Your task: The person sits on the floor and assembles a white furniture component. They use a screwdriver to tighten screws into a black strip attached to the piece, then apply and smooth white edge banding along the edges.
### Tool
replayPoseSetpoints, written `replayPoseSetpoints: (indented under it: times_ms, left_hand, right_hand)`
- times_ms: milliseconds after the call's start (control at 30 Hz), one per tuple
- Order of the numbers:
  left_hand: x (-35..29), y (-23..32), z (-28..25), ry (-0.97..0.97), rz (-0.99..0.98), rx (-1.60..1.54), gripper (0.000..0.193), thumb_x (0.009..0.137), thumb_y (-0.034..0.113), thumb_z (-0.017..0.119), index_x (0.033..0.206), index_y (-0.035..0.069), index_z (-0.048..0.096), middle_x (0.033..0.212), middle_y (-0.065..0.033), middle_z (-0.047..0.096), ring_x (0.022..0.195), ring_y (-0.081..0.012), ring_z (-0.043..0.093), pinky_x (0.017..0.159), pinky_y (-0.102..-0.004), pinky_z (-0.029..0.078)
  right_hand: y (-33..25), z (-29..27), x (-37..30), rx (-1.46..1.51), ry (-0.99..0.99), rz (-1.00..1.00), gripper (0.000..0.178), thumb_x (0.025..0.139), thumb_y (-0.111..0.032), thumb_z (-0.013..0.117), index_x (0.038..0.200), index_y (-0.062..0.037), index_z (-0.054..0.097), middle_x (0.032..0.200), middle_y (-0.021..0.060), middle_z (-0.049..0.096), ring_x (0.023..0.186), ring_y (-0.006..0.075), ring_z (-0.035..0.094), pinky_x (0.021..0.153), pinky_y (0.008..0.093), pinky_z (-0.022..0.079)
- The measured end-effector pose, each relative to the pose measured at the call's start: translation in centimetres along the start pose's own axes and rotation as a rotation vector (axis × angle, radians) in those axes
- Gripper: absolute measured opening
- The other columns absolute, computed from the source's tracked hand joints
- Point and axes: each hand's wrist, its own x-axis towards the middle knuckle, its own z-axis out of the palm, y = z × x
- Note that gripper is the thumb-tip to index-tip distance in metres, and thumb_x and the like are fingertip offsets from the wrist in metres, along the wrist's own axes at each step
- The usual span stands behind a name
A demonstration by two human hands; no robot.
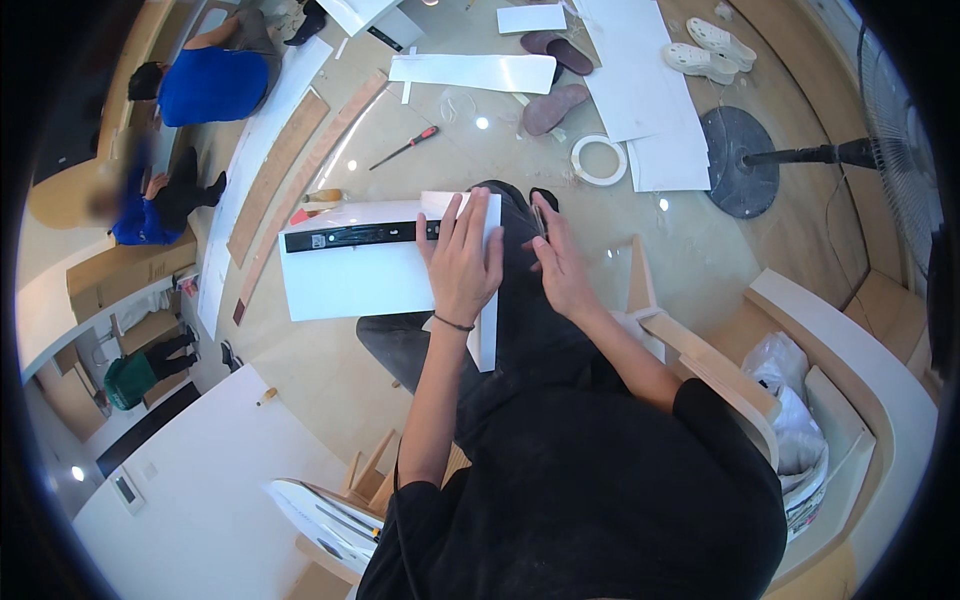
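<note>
A white boxy panel assembly (pixel 360 285) rests across my lap, with a black strip (pixel 350 236) running along its upper part. My left hand (pixel 462 265) lies flat on its right end, fingers stretched out and pointing away from me. Just right of the assembly, above my dark trouser leg, my right hand (pixel 562 268) is partly closed around a small, thin, dark object (pixel 541 217). Its kind is too small to tell. A black band circles my left wrist.
On the floor ahead lie a red-and-black screwdriver (pixel 405 148), a white tape roll (pixel 599 160), white panels (pixel 640 100), wooden strips (pixel 275 180) and purple slippers (pixel 555 108). A standing fan (pixel 740 160) is at right, a wooden chair (pixel 715 370) nearer. Other people (pixel 215 85) work at left.
</note>
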Motion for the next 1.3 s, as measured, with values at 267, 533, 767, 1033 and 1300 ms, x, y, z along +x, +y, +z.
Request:
replayPoseSetpoints:
  times_ms: [267,533,767,1033,1300]
  left_hand:
    - [-0.1,-1.4,-0.4,-0.089,-0.022,-0.060,0.042,0.098,0.020,0.064,0.140,0.011,0.061,0.123,-0.0006,0.071,0.112,-0.0169,0.064,0.115,-0.0525,0.023]
    - [0.2,0.6,0.9,-0.079,-0.145,0.017,0.064,0.086,0.038,0.074,0.138,0.003,0.059,0.117,-0.0061,0.069,0.118,-0.0223,0.057,0.119,-0.0616,0.012]
    - [0.2,1.2,1.8,-0.002,-0.264,-0.035,0.059,0.077,0.029,0.081,0.130,0.008,0.066,0.114,-0.0025,0.071,0.117,-0.0204,0.061,0.124,-0.0575,0.007]
    - [0.0,1.3,1.6,-0.047,-0.315,-0.119,0.060,0.075,0.024,0.082,0.131,0.009,0.068,0.128,-0.0002,0.071,0.116,-0.0176,0.062,0.125,-0.0550,0.005]
    - [0.2,1.5,1.6,-0.067,-0.341,-0.093,0.059,0.073,0.026,0.083,0.127,0.008,0.072,0.121,0.0006,0.075,0.112,-0.0173,0.064,0.126,-0.0526,0.004]
  right_hand:
    - [-2.0,4.9,-2.7,-0.019,0.084,-0.134,0.059,0.108,-0.022,0.037,0.156,0.0099,0.023,0.155,0.0283,0.031,0.144,0.0413,0.035,0.121,0.0443,0.027]
    - [-2.0,0.4,3.4,-0.299,0.036,-0.317,0.067,0.091,-0.010,0.051,0.155,0.0019,0.036,0.140,0.0266,0.045,0.124,0.0423,0.050,0.110,0.0449,0.041]
    - [-3.3,-0.6,6.3,-0.537,-0.134,-0.382,0.068,0.082,-0.001,0.057,0.149,-0.0009,0.046,0.127,0.0215,0.052,0.115,0.0415,0.055,0.099,0.0462,0.047]
    - [-4.8,-0.1,7.0,-0.759,-0.191,-0.321,0.064,0.086,-0.002,0.058,0.149,-0.0030,0.049,0.137,0.0132,0.059,0.126,0.0317,0.056,0.107,0.0485,0.043]
    - [-6.5,0.4,8.0,-0.923,-0.266,-0.243,0.063,0.088,-0.006,0.057,0.150,-0.0054,0.048,0.153,0.0075,0.053,0.140,0.0267,0.051,0.114,0.0523,0.037]
